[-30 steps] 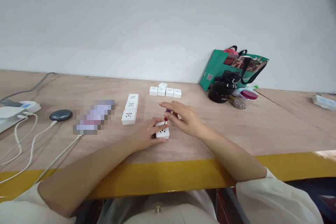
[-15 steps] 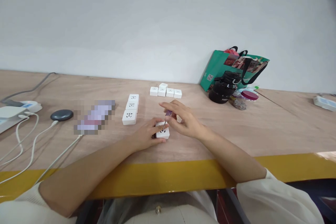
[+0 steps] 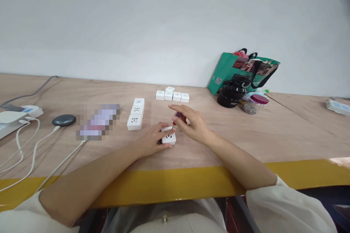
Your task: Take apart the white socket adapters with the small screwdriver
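A white power socket [image 3: 170,139] lies face up on the table near its front edge. My left hand [image 3: 151,140] grips it from the left, with fingers on its top and near side. In my right hand [image 3: 191,123] is a screwdriver [image 3: 179,116] with a dark red handle, held between thumb and fingers. Its thin shaft slants down to the middle of the socket face, where the tip meets it. Left of the hands, several like sockets [image 3: 135,121] stand in a column. Farther back is another group of white sockets [image 3: 168,95].
A blurred phone [image 3: 100,122] with a cable, a dark oval device [image 3: 64,120] and a white power strip [image 3: 32,110] are at left. At back right stand a green bag [image 3: 225,65], a black flask [image 3: 232,93] and a red-lidded jar [image 3: 259,99]. A yellow band [image 3: 169,185] edges the table.
The screwdriver handle has tilted a little to the right and turned in my right hand's fingers. My left hand and the socket stay in place.
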Motion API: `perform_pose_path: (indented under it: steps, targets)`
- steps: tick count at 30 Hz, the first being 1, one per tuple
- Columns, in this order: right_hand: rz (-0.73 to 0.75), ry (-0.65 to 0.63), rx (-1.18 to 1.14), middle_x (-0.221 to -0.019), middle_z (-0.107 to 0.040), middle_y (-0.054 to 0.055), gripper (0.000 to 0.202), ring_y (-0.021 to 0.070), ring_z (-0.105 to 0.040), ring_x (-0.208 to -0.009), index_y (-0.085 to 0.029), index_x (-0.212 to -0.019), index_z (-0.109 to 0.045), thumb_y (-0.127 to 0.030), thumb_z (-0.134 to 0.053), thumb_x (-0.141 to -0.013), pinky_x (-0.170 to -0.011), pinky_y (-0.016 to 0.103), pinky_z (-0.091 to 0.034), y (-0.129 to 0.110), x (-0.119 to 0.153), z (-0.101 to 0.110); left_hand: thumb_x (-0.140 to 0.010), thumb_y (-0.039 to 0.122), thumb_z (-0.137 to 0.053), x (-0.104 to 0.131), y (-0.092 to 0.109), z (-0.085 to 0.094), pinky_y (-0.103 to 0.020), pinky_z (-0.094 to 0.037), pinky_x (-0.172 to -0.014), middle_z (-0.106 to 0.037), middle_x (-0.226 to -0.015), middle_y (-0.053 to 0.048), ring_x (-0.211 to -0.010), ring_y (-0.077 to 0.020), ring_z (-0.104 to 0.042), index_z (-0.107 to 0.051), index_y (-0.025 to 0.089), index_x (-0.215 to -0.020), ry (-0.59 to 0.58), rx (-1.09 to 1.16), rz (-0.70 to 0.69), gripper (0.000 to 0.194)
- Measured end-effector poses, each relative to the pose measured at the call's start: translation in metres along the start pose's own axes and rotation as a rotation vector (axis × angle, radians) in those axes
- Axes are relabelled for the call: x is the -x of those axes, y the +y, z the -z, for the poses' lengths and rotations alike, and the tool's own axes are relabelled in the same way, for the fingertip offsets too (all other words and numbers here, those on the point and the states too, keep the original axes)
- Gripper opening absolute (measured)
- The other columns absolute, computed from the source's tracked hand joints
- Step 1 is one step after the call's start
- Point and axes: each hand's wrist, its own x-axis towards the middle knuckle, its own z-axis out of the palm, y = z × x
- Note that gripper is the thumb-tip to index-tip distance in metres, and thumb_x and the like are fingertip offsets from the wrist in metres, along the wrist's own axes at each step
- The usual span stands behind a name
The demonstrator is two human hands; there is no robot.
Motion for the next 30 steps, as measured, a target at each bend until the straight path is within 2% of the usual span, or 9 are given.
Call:
perform_pose_path:
  steps: [5, 8, 11, 13, 15, 19, 24, 27, 30]
  targets:
    - [-0.242, 0.073, -0.107, -0.077, -0.056, 0.0, 0.026, 0.0088, -0.054, -0.059, -0.019, -0.109, -0.054, -0.027, -0.046, -0.086, -0.06, 0.025, -0.044, 0.011, -0.003, -0.002, -0.085, 0.034, -0.057, 0.001, -0.002, -0.001, -0.039, -0.039, -0.097, -0.037, -0.129, -0.01, -0.117, -0.0246, -0.043, -0.04, 0.026, -0.13, 0.006, -0.02, -0.016, 0.048]
    - [-0.452, 0.157, -0.275, -0.062, -0.049, -0.004, 0.027, 0.0079, -0.049, -0.049, -0.018, -0.106, -0.054, -0.033, -0.045, -0.085, -0.049, 0.022, -0.042, 0.025, -0.008, 0.0, -0.085, 0.033, -0.057, 0.001, 0.0, 0.003, -0.037, -0.04, -0.095, -0.039, -0.128, -0.011, -0.115, -0.0242, -0.045, -0.043, 0.023, -0.128, -0.009, -0.045, 0.002, 0.046]
    - [-0.689, 0.215, -0.446, -0.054, -0.046, -0.007, 0.024, 0.0064, -0.042, -0.039, -0.017, -0.101, -0.055, -0.03, -0.047, -0.083, -0.039, 0.019, -0.035, 0.043, -0.011, 0.001, -0.084, 0.031, -0.057, 0.001, 0.008, 0.017, -0.038, -0.04, -0.093, -0.04, -0.129, -0.009, -0.112, -0.025, -0.047, -0.044, 0.024, -0.126, -0.134, -0.102, 0.112, 0.045]
    - [-0.832, 0.254, -0.541, -0.052, -0.047, -0.007, 0.019, 0.0055, -0.038, -0.036, -0.017, -0.095, -0.056, -0.027, -0.048, -0.081, -0.036, 0.018, -0.034, 0.057, -0.011, 0.001, -0.081, 0.028, -0.06, 0.002, 0.018, 0.031, -0.039, -0.041, -0.091, -0.043, -0.126, -0.008, -0.112, -0.026, -0.046, -0.044, 0.024, -0.124, -0.263, -0.15, 0.204, 0.046]
    - [-0.924, 0.276, -0.593, -0.05, -0.047, -0.007, 0.015, 0.0047, -0.035, -0.034, -0.016, -0.089, -0.056, -0.025, -0.049, -0.08, -0.036, 0.018, -0.035, 0.07, -0.009, 0.001, -0.077, 0.024, -0.064, 0.005, 0.029, 0.044, -0.039, -0.041, -0.088, -0.049, -0.119, -0.008, -0.109, -0.0267, -0.047, -0.048, 0.022, -0.118, -0.363, -0.228, 0.235, 0.044]
    - [-0.973, 0.289, -0.599, -0.049, -0.045, -0.007, 0.013, 0.0036, -0.03, -0.032, -0.015, -0.086, -0.056, -0.024, -0.048, -0.08, -0.037, 0.019, -0.037, 0.087, -0.002, 0.001, -0.071, 0.006, -0.06, 0.014, 0.047, 0.06, -0.037, -0.043, -0.079, -0.055, -0.108, -0.011, -0.103, -0.0288, -0.049, -0.054, 0.016, -0.104, -0.476, -0.488, 0.344, 0.035]
    - [-0.99, 0.27, -0.531, -0.049, -0.045, -0.007, 0.015, 0.005, -0.033, -0.033, -0.016, -0.087, -0.056, -0.02, -0.044, -0.078, -0.038, 0.02, -0.037, 0.1, 0.002, 0.004, -0.06, -0.012, -0.049, 0.018, 0.05, 0.071, -0.034, -0.045, -0.072, -0.055, -0.107, -0.011, -0.092, -0.026, -0.053, -0.055, 0.013, -0.096, -0.525, -0.634, 0.448, 0.044]
    - [-0.985, 0.24, -0.448, -0.049, -0.046, -0.005, 0.016, 0.0069, -0.038, -0.035, -0.015, -0.085, -0.055, -0.017, -0.042, -0.076, -0.039, 0.021, -0.037, 0.107, 0.002, 0.01, -0.061, -0.013, -0.047, 0.017, 0.043, 0.075, -0.033, -0.046, -0.068, -0.054, -0.108, -0.013, -0.089, -0.0259, -0.054, -0.055, 0.012, -0.097, -0.484, -0.639, 0.477, 0.044]
    - [-0.94, 0.227, -0.359, -0.05, -0.046, -0.005, 0.017, 0.0086, -0.041, -0.04, -0.016, -0.083, -0.054, -0.015, -0.039, -0.075, -0.042, 0.022, -0.036, 0.105, 0.001, 0.02, -0.069, -0.006, -0.049, 0.014, 0.036, 0.069, -0.039, -0.046, -0.077, -0.049, -0.122, -0.015, -0.105, -0.0302, -0.049, -0.053, 0.012, -0.106, -0.348, -0.673, 0.383, 0.041]
